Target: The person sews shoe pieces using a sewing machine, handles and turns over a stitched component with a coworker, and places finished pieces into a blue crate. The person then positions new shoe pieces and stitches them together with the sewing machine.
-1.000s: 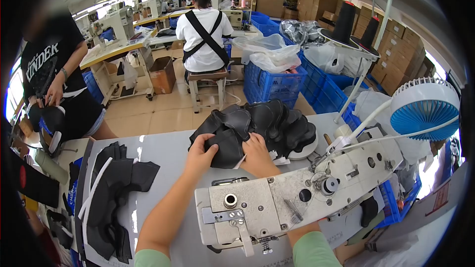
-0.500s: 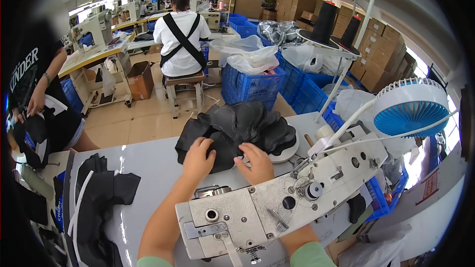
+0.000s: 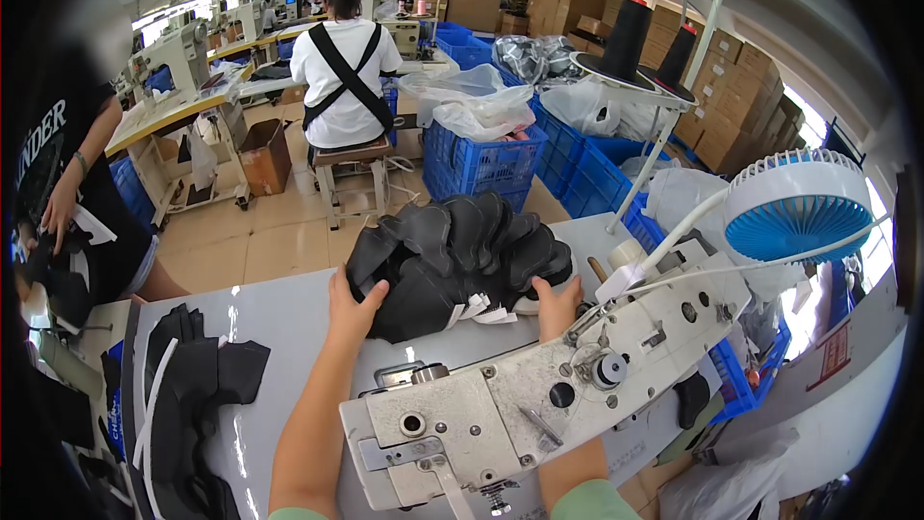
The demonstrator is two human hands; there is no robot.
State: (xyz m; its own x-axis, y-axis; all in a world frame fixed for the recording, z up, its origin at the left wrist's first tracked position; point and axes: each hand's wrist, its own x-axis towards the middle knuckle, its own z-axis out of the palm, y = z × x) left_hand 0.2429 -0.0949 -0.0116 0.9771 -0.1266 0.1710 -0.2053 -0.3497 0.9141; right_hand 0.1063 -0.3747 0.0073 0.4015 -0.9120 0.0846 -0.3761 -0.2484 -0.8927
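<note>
A bundle of black stitched pieces (image 3: 448, 246) with white tabs at its front lies on the grey table (image 3: 308, 303), beyond the sewing machine (image 3: 539, 404). My left hand (image 3: 353, 306) is against the bundle's left side, thumb and fingers apart around its edge. At the right end, my right hand (image 3: 558, 303) has its thumb and fingers spread around the bundle, near a white rounded piece. The machine head hides part of my right forearm. Some of my fingertips are out of sight behind the black pieces.
More black pieces with white strips (image 3: 197, 404) lie at the table's left. A fan (image 3: 797, 207) and thread cones (image 3: 628, 43) stand at the right. Blue crates (image 3: 481, 169) are beyond the table. One person (image 3: 344, 72) sits ahead; another (image 3: 72, 173) stands at the left.
My hands have moved apart from the bundle's front to its two sides. The white tabs now show at its front. The camera view has shifted to the right.
</note>
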